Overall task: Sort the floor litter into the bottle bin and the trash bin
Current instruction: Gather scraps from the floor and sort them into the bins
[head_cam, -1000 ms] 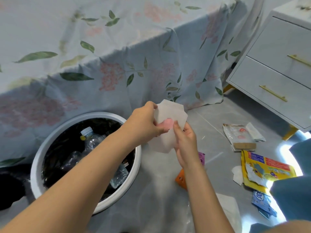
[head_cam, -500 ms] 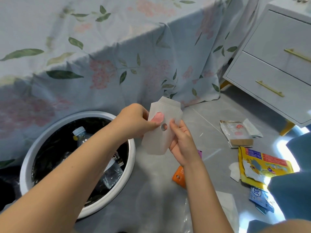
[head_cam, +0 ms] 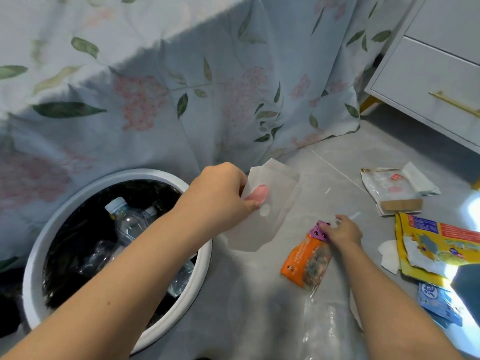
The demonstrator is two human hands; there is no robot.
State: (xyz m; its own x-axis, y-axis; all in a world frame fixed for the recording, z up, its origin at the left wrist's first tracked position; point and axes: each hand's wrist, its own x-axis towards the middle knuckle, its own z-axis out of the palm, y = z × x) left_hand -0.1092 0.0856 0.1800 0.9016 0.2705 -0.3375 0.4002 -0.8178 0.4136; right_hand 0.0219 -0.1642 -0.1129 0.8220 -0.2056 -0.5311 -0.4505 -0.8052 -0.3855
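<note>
L hand (head_cam: 220,196) pinches clear packet (head_cam: 262,211); R hand (head_cam: 344,231) touches purple wrapper (head_cam: 317,231).

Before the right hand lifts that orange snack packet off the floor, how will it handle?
The orange snack packet looks like thin film lying nearly flat, so probably light and floppy. Its glossy surface may be slippery. The right hand is at its purple end, so the rest would likely droop.
</note>
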